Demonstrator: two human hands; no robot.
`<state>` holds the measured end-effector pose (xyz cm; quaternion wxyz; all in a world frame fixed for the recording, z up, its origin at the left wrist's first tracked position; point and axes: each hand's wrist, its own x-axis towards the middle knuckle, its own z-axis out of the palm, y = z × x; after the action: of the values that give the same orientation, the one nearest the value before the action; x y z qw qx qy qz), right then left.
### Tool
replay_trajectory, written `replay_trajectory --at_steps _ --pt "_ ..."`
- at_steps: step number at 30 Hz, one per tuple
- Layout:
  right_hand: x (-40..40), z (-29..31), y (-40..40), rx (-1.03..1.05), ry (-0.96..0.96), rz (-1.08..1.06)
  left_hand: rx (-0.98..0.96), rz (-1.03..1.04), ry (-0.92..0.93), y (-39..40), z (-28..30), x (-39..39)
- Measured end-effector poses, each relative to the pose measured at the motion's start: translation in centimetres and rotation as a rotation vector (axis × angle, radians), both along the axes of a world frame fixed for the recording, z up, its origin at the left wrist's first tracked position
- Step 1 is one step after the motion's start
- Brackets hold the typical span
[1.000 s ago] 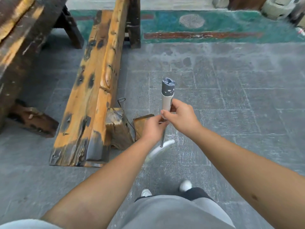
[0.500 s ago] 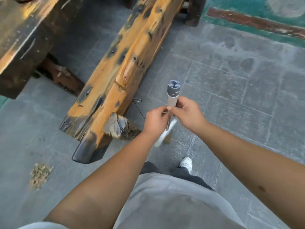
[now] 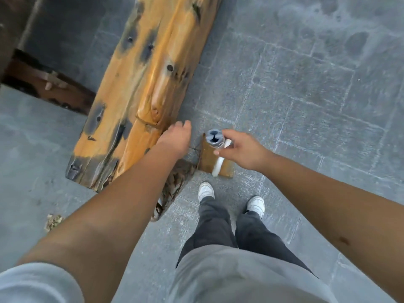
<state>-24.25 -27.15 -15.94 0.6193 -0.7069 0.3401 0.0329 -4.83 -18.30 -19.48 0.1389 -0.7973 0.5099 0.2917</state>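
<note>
Near frame centre, held the grey-capped tool [image 3: 215,138] upright in the clenched right grip [image 3: 242,153], over the wooden block [image 3: 206,160]; hovered the loose, empty left grip [image 3: 176,141] by the bench [image 3: 140,84]. Judged barely started.

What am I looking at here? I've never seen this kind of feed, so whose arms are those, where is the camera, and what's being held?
There is no machine here. A person works bare-handed, and the one picture comes from a wide-angle camera on their head looking down, so both arms enter from the bottom.

The right hand pinches a long tool just below its grey end; that is the only grip. The tool's white lower part is over a small wooden block on the stone floor; I cannot tell whether they touch.

The left hand reaches down beside an orange wooden bench, and its fingers are hidden. The white shoes are the person's own.
</note>
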Motion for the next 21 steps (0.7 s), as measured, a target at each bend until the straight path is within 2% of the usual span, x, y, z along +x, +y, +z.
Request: replay_trajectory --at_steps 2,4,6,8,10,12,15,18,21 --pt "1.1 -0.3 0.5 0.121 0.020 0.010 0.160 -0.091 0.015 -0.7 -1.0 0.9" --pt "1.9 -0.2 0.9 0.355 0.096 -0.008 0.249 -0.180 0.034 -1.1 -1.7 1.6" --pt "2.4 -0.5 1.1 0.673 0.170 -0.184 0.239 -0.213 0.079 -1.5 -2.4 2.1" --pt "2.8 -0.8 1.6 0.879 0.216 -0.429 0.197 -0.243 0.169 -1.6 -3.2 2.4" --pt "3.3 -1.1 2.1 0.839 0.303 -0.580 0.205 -0.257 0.262 -1.2 -3.9 2.5" --pt "3.6 -1.9 2.4 0.723 0.411 -0.615 0.200 -0.193 0.333 -0.6 -4.7 2.2" --pt "4.0 -2.5 2.5 0.844 0.479 -0.592 0.157 -0.056 0.417 0.2 -5.7 1.5" --pt "4.1 -3.4 2.9 0.934 0.524 -0.597 0.190 -0.124 0.431 0.3 -6.1 0.7" --pt "4.3 -4.5 3.6 0.882 0.619 -0.633 0.199 -0.171 0.445 0.1 -5.5 -0.3"
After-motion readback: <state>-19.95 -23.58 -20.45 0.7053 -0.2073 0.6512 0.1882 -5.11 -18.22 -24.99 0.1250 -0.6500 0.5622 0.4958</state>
